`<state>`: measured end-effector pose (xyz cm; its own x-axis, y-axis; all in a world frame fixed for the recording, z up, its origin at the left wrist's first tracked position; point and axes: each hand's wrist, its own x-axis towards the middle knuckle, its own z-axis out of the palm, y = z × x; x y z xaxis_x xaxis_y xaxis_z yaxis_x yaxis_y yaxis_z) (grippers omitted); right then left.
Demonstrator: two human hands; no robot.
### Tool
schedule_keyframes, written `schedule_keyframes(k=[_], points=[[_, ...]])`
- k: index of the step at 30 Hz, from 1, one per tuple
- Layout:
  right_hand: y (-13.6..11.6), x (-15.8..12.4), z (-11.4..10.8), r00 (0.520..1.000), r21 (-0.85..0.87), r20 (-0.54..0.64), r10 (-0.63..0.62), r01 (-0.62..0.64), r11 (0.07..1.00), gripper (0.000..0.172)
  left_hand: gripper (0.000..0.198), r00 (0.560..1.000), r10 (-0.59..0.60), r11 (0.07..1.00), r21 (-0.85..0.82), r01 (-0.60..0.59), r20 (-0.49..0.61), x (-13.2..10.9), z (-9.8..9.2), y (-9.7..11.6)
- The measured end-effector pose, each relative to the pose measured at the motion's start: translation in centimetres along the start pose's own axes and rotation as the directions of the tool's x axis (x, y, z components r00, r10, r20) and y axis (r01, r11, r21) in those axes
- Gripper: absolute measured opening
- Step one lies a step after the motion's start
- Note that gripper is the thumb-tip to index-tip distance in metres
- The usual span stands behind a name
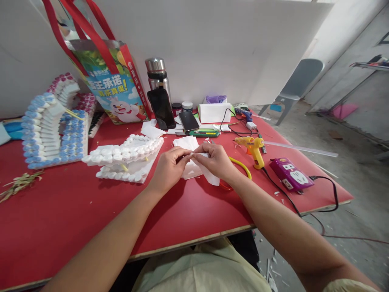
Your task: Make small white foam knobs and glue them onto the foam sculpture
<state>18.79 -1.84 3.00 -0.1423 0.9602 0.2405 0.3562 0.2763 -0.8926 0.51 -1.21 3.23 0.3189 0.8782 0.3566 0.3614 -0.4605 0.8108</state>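
Observation:
My left hand [168,167] and my right hand [219,161] meet over the middle of the table, fingertips pinched together. Between them is a thin white tissue-like sheet [210,175], its loose end hanging below my right hand. Both thumbs and forefingers press on one edge of it. Under the hands lies a stack of white sheets [186,142], partly covered. To the left of my left hand stands a white model of rounded pads on a board [129,149], with short yellow sticks between its two layers.
A yellow glue gun [257,151] and purple power socket [291,175] with cords lie to the right. A phone [160,107] leans on a steel flask [155,65]. Behind are a green cutter [203,133] and a shopping bag [114,87]. A blue-and-white model [45,134] stands left.

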Motion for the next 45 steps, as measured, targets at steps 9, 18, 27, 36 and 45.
schedule_keyframes(k=[9, 18, 27, 36, 45], points=[[0.2, 1.0, -1.6, 0.918, 0.626, 0.200, 0.343, -0.389, 0.676, 0.040, 0.015, 0.987, 0.129, 0.985, 0.128, -0.117, -0.094, 0.3, -1.3, 0.5], [0.6, 0.8, -0.6, 0.785, 0.674, 0.570, 0.243, -0.616, 0.408, 0.022, 0.014, 0.943, 0.330, 0.917, 0.254, -0.308, -0.049, 0.0, -0.6, 0.0], [0.4, 0.5, -0.5, 0.827, 0.669, 0.521, 0.213, -0.550, 0.499, 0.027, 0.015, 0.946, 0.320, 0.914, 0.279, -0.295, -0.049, 0.0, -0.3, 0.0], [0.0, 0.5, -0.4, 0.908, 0.502, 0.299, 0.292, -0.410, 0.761, 0.034, 0.016, 0.983, 0.160, 0.967, 0.217, -0.137, -0.093, -0.1, 0.0, 0.3], [0.4, 0.1, 1.3, 0.990, 0.138, -0.063, 0.124, -0.114, 0.984, 0.027, 0.022, 0.952, 0.298, 0.871, 0.428, -0.241, -0.071, -0.1, 0.4, -0.4]])
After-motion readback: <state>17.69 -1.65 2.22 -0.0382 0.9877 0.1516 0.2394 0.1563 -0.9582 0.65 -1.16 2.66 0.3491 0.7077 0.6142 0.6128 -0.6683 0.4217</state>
